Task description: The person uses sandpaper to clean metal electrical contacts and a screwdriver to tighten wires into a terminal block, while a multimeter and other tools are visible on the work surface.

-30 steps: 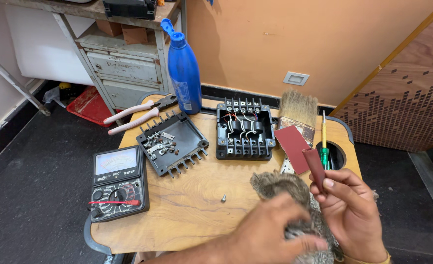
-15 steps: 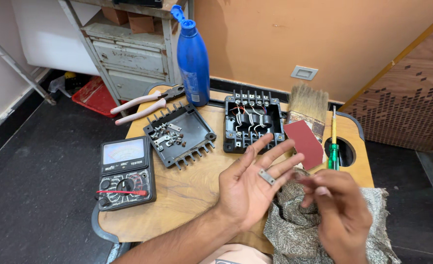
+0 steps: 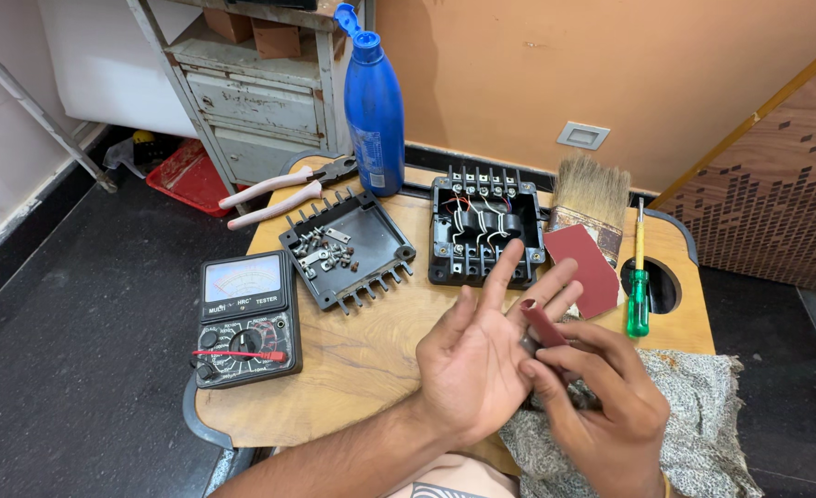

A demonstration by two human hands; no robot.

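Your left hand point(image 3: 477, 364) lies flat open, palm up, over the desk's point(image 3: 371, 341) near edge, with a small metal part point(image 3: 525, 343) just visible on it. Your right hand point(image 3: 602, 406) pinches a strip of dark red sandpaper point(image 3: 544, 325) against that palm, above the grey cloth point(image 3: 694, 415) at the near right corner. The open black terminal box point(image 3: 486, 229) sits toward the far edge, its lid point(image 3: 348, 249) of loose screws beside it.

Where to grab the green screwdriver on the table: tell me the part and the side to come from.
Take the green screwdriver by its green handle, the thick end nearest the person, coming from above. It lies flat with its thin shaft pointing away, beside the table's round hole and the red sandpaper sheet.
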